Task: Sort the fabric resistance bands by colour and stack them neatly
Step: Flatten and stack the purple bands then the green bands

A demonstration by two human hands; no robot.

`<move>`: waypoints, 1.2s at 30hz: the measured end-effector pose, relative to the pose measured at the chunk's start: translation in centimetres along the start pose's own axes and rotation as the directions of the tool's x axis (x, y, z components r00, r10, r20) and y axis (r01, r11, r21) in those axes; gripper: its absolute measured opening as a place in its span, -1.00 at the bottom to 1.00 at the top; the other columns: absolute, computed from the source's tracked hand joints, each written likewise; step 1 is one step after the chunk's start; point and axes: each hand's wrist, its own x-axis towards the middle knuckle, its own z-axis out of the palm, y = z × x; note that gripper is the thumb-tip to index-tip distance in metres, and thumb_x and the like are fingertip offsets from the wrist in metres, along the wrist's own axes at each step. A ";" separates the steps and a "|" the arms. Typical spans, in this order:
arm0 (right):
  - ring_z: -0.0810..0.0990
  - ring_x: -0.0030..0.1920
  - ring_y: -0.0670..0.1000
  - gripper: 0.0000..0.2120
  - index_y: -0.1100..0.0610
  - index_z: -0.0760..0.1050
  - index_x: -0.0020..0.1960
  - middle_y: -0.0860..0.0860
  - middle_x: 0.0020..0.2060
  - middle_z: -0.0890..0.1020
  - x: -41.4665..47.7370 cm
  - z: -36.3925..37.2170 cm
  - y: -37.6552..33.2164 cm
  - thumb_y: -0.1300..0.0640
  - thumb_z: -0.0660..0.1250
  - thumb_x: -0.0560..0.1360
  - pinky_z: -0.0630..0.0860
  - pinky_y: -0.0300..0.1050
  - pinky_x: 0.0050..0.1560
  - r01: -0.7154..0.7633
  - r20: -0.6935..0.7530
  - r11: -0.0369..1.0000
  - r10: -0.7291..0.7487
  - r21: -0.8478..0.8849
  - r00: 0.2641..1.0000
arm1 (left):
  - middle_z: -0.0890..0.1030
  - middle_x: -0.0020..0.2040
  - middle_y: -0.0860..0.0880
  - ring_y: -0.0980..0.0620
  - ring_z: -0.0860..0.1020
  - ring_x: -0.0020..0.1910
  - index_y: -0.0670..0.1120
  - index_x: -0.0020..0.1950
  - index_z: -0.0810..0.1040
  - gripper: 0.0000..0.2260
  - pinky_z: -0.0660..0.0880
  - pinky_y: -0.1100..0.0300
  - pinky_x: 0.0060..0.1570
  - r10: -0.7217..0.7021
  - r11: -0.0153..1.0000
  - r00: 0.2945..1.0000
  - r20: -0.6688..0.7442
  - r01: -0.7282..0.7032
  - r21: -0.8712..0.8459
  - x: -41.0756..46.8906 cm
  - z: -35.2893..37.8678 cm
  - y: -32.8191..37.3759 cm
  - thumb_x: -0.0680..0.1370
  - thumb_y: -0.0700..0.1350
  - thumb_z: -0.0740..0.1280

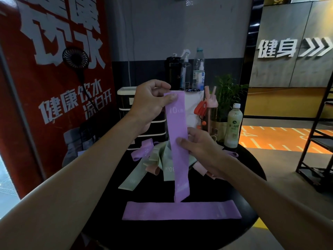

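The left hand (pixel 149 105) pinches the top end of a long lilac fabric band (pixel 177 123) printed "10 LB". The thumb lies on the front face and the fingers are behind it. The right hand (pixel 200 147) pinches the same band at about mid-length, with the thumb tip pressed on the front face and the other fingers curled behind.

The band hangs upright between the two grips. The section below the right hand hangs free. Its lower end reaches the far edge of a flat lilac fabric band (pixel 180 211), which lies crosswise on the near part of the round black table (pixel 230 188). Whether the two bands touch cannot be determined.

Behind the hanging band lies a loose heap of pale green, pink and lilac bands (pixel 158 159). One pale green fabric band (pixel 131 181) extends from the heap toward the left. At the back of the table stand a white-and-black drawer unit (pixel 149 127) and a milky plastic bottle with a white cap (pixel 234 127).
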 end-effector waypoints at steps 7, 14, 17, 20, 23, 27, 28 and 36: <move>0.61 0.09 0.21 -0.74 0.31 0.48 0.21 0.28 0.12 0.62 -2.5 -0.5 1.5 0.36 0.33 0.53 0.52 0.13 0.20 -0.114 0.202 0.992 0.101 0.053 0.974 | 0.64 -0.14 -0.08 -0.02 0.64 -0.12 -0.13 -0.04 0.55 -0.85 0.65 0.07 -0.09 -0.053 0.996 0.995 -0.085 0.046 -0.079 -0.8 -1.5 -0.2 0.50 -0.34 0.45; 0.63 -0.08 0.07 -0.81 0.21 0.54 0.12 0.16 -0.17 0.66 -5.1 -2.5 3.7 0.28 0.39 0.51 0.54 -0.10 -0.06 -0.166 0.256 0.983 0.180 -0.076 0.950 | 0.59 -0.12 -0.10 0.03 0.63 -0.17 -0.09 -0.11 0.56 -0.85 0.62 0.13 -0.16 -0.041 0.997 0.971 -0.236 0.024 -0.074 -2.0 -4.4 -1.6 0.52 -0.32 0.43; 0.63 -0.06 0.04 -0.79 0.18 0.55 0.13 0.05 -0.13 0.67 -6.4 -3.8 4.6 0.26 0.40 0.50 0.51 -0.12 -0.06 -0.182 0.231 0.977 0.202 -0.108 0.952 | 0.58 -0.13 -0.11 -0.02 0.61 -0.12 -0.08 -0.14 0.55 -0.84 0.63 0.06 -0.06 -0.082 0.996 0.946 -0.315 0.066 -0.062 -3.0 -5.7 -2.9 0.51 -0.31 0.43; 0.67 0.00 0.11 -0.76 0.19 0.54 0.16 0.11 -0.04 0.69 -7.6 -5.3 5.3 0.31 0.36 0.50 0.57 -0.02 0.00 -0.240 0.180 0.971 0.239 -0.016 0.954 | 0.57 -0.19 -0.05 0.02 0.59 -0.16 -0.08 -0.19 0.50 -0.80 0.63 0.13 -0.14 -0.111 0.993 0.923 -0.369 0.094 -0.064 -4.8 -6.6 -4.2 0.52 -0.33 0.42; 0.65 -0.09 0.11 -0.73 0.23 0.51 0.14 0.11 -0.10 0.67 -8.5 -6.7 5.8 0.29 0.40 0.45 0.57 -0.03 -0.10 -0.295 0.065 0.954 0.292 0.057 0.954 | 0.53 -0.21 -0.05 0.02 0.53 -0.18 -0.07 -0.24 0.45 -0.75 0.57 0.22 -0.21 -0.139 0.990 0.898 -0.417 0.138 -0.031 -7.0 -7.3 -6.1 0.54 -0.33 0.41; 0.61 -0.26 -0.03 -0.83 0.21 0.51 0.08 0.05 -0.25 0.65 -9.6 -7.9 6.8 0.34 0.36 0.51 0.50 -0.22 -0.30 -0.316 -0.153 0.946 0.304 -0.065 0.940 | 0.55 -0.19 -0.13 -0.02 0.50 -0.18 -0.07 -0.25 0.44 -0.74 0.52 0.06 -0.09 -0.141 0.982 0.891 -0.432 0.183 0.056 -11.0 -7.8 -9.0 0.51 -0.33 0.42; 0.61 -0.27 -0.04 -0.84 0.18 0.51 0.05 0.01 -0.30 0.66 -9.9 -8.0 7.0 0.35 0.35 0.51 0.49 -0.19 -0.27 -0.315 -0.195 0.942 0.289 -0.115 0.937 | 0.54 -0.19 -0.16 0.00 0.50 -0.20 -0.09 -0.25 0.44 -0.75 0.52 0.13 -0.13 -0.138 0.978 0.894 -0.427 0.192 0.086 -12.1 -7.6 -9.5 0.51 -0.34 0.42; 0.50 -0.34 0.08 -0.85 0.14 0.48 -0.05 0.19 -0.28 0.63 -12.0 -8.1 9.5 0.31 0.41 0.48 0.33 -0.29 -0.45 -0.250 -0.371 0.846 0.067 -0.471 0.926 | 0.54 -0.30 -0.11 0.12 0.46 -0.35 -0.12 -0.30 0.44 -0.74 0.41 0.33 -0.27 -0.134 0.898 0.941 -0.312 0.248 0.363 -18.8 -7.3 -13.5 0.46 -0.35 0.45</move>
